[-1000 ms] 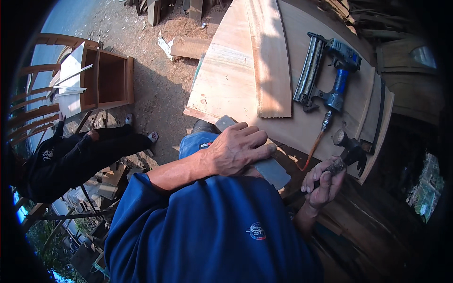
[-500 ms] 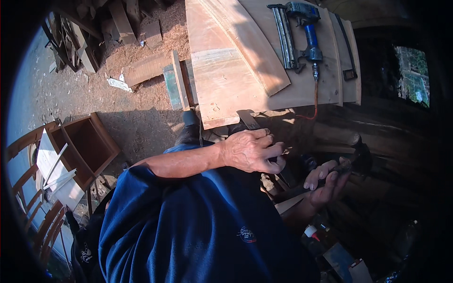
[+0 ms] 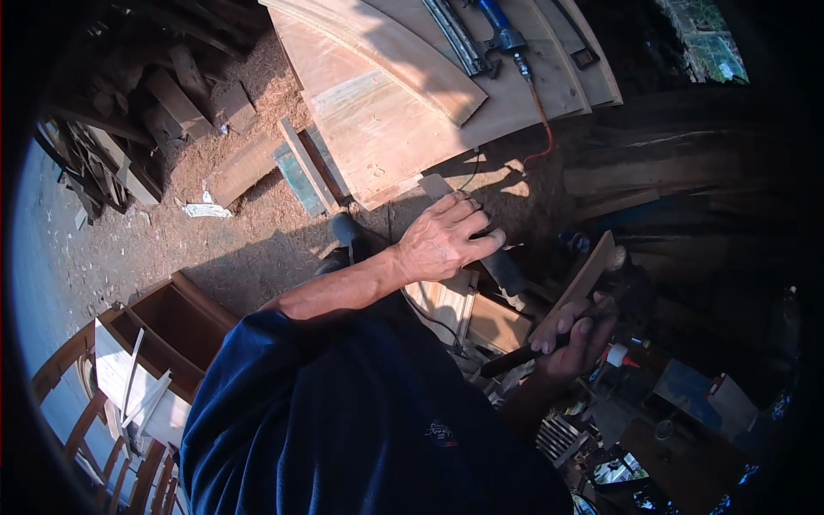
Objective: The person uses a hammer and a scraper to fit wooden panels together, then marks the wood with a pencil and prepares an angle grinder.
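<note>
My left hand reaches across in front of me, its fingers curled. A flat brownish strip juts out beyond the knuckles, near the corner of the plywood panel. The hand seems to grip it; its kind is unclear, and the part under my palm is hidden. Lower on the right, in shadow, my right hand is closed around a hammer. The dark handle sticks out below the fingers, and the hammer's head points up and right, with only its round face clearly visible. A wooden slat stands just beyond this hand.
On the panel lie a curved board and a blue nail gun with an orange hose. Wood scraps and sawdust cover the ground at far left. A wooden cabinet is at left. A red-capped bottle stands lower right.
The view has swung, so the panel and nail gun sit higher and further left. The hammer has come lower and nearer in my right hand. The slat beside it now shows.
</note>
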Demonstrator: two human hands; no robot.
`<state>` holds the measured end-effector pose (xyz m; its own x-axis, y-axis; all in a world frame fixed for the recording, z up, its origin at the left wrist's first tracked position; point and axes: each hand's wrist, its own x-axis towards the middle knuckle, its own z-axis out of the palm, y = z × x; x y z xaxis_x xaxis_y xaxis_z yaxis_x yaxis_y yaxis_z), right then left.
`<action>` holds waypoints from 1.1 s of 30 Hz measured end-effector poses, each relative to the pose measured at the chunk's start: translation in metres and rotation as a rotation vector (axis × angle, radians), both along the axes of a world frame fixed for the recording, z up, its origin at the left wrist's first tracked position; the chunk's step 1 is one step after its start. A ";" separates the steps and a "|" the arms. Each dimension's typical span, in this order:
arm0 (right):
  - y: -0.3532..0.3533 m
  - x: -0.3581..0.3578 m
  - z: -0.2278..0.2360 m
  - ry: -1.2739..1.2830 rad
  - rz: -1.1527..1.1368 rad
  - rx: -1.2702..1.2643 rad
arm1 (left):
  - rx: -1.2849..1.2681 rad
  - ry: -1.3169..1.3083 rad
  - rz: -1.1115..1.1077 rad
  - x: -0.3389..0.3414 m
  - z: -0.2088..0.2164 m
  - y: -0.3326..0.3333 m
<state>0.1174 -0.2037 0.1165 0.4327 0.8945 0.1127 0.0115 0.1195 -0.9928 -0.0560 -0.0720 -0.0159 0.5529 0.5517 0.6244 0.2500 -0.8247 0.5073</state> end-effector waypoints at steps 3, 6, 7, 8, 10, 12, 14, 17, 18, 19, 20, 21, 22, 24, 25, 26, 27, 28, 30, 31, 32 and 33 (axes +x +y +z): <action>-0.020 -0.010 0.000 0.069 0.022 0.009 | -0.022 0.028 0.017 -0.001 0.003 0.001; -0.042 -0.017 0.003 0.046 0.027 -0.010 | 0.002 -0.015 0.025 -0.003 -0.001 0.007; -0.050 -0.020 0.004 0.022 0.022 -0.032 | -0.010 -0.020 0.043 -0.002 -0.003 0.008; -0.055 -0.025 0.007 0.042 -0.052 -0.082 | -0.021 -0.032 0.050 -0.001 -0.004 0.010; -0.065 -0.028 0.003 0.006 -0.066 -0.075 | -0.035 -0.037 0.034 0.000 -0.005 0.009; -0.068 -0.030 -0.002 -0.020 -0.083 -0.074 | 0.013 -0.062 0.028 0.000 -0.010 0.012; -0.066 -0.039 -0.001 0.030 -0.143 -0.089 | -0.019 -0.046 0.000 -0.007 -0.015 0.014; -0.062 -0.049 -0.009 0.024 -0.246 -0.134 | -0.056 -0.065 -0.020 -0.013 -0.010 0.019; -0.060 -0.051 -0.013 -0.011 -0.256 -0.112 | -0.060 -0.076 -0.036 -0.014 -0.007 0.016; -0.058 -0.052 -0.015 -0.051 -0.262 -0.084 | -0.059 -0.092 -0.050 -0.014 -0.004 0.014; -0.057 -0.053 -0.016 -0.047 -0.260 -0.090 | -0.052 -0.098 -0.044 -0.014 -0.005 0.012; -0.058 -0.055 -0.017 -0.037 -0.268 -0.087 | -0.058 -0.093 -0.041 -0.017 -0.008 0.008; -0.056 -0.055 -0.019 -0.024 -0.276 -0.075 | -0.049 -0.100 -0.057 -0.020 -0.009 0.006; -0.048 -0.052 -0.020 -0.016 -0.242 -0.060 | -0.025 -0.095 -0.080 -0.024 -0.011 0.007; -0.047 -0.049 -0.019 -0.016 -0.211 -0.053 | -0.027 -0.092 -0.077 -0.026 -0.009 0.007; -0.047 -0.050 -0.019 -0.024 -0.216 -0.053 | -0.020 -0.104 -0.089 -0.027 -0.007 0.005; -0.045 -0.051 -0.021 -0.021 -0.211 -0.055 | -0.012 -0.117 -0.100 -0.028 -0.006 0.003; -0.041 -0.054 -0.023 -0.040 -0.204 -0.035 | 0.004 -0.110 -0.080 -0.026 -0.008 0.005; -0.041 -0.055 -0.024 -0.057 -0.189 -0.010 | 0.014 -0.105 -0.059 -0.030 -0.008 -0.001; -0.046 -0.055 -0.024 -0.039 -0.171 -0.013 | 0.020 -0.101 -0.046 -0.031 -0.009 -0.005; -0.049 -0.054 -0.024 -0.022 -0.154 -0.016 | -0.011 -0.132 -0.054 -0.029 -0.008 -0.007; -0.050 -0.053 -0.028 -0.018 -0.151 -0.013 | -0.007 -0.129 -0.052 -0.029 -0.009 -0.005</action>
